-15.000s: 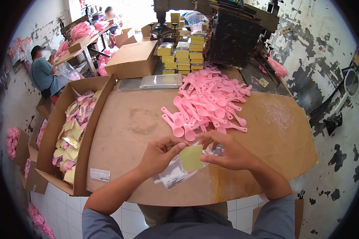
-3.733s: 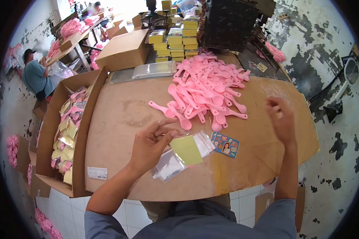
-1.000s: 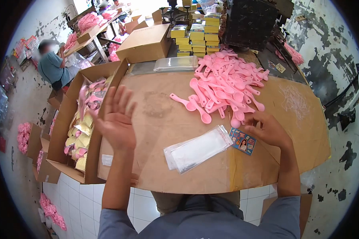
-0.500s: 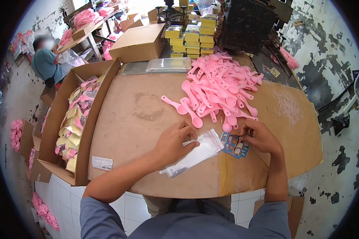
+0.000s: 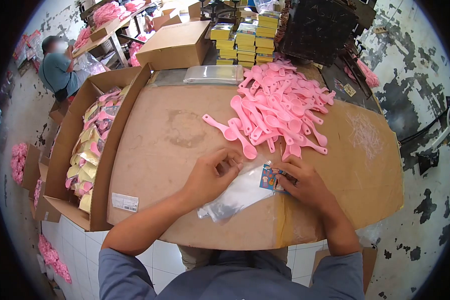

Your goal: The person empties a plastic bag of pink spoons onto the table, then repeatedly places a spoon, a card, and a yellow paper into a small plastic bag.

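A small stack of clear plastic bags lies on the cardboard-covered table in front of me. My left hand is closed, thumb and fingertips pinching the upper edge of a bag. Between the thumb and fingers of my right hand is a blue printed card with small colourful pictures. The card's left end overlaps the bag opening; whether it is inside cannot be told, and its right part is covered by my fingers. Just beyond both hands lies a heap of pink plastic measuring spoons.
At the left a long carton holds packed bags with pink spoons. Along the back stand a closed box, a pile of clear bags, stacks of yellow-edged cards and a black metal box. Another person sits at the far left.
My right hand has moved left with the card, bringing it to the bag's opening. My left hand now pinches the bag's upper edge, which looks lifted.
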Demonstrator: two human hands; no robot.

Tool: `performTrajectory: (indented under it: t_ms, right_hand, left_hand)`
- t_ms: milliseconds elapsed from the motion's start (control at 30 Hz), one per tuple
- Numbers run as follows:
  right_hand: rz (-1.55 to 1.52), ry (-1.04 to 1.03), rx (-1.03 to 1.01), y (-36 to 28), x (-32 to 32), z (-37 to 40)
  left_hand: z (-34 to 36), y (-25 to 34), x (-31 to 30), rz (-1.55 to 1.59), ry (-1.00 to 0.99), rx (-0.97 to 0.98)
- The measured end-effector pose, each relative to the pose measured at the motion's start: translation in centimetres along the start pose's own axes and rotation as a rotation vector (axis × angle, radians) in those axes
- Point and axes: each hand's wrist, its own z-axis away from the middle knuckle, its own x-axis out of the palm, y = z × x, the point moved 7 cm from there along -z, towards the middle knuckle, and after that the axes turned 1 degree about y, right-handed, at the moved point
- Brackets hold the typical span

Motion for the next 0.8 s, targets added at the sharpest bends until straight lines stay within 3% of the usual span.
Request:
performTrajectory:
  t_ms: [100,200,333,433,600,733,800]
  right_hand:
    - [0.044,0.026,0.001,-0.3,-0.1,0.1]
    - [-0.092,0.093,0.044,-0.1,-1.1,0.0]
    - [-0.681,0.302,0.252,0.6,-1.8,0.4]
    - [-0.723,0.396,0.193,0.7,-2.2,0.6]
    - [-0.4,0.141,0.033,-0.9,-1.9,0.2]
    - [-0.305,0.057,-0.137,-2.5,-0.5,-0.3]
    - [-0.428,0.095,0.014,-2.9,0.0,-0.4]
  left_hand:
    - [-0.4,0.4,-0.4,0.221,0.046,0.17]
    - [-0.2,0.2,0.6,0.693,-0.155,-0.102]
    - [0.5,0.5,1.6,0.623,-0.257,-0.181]
    - [0.6,0.3,2.1,0.512,-0.233,-0.134]
    - [0.9,0.3,2.4,0.528,-0.225,-0.136]
    - [1.5,1.8,2.9,0.282,-0.303,-0.014]
    - [1.8,2.7,3.0,0.069,-0.345,0.043]
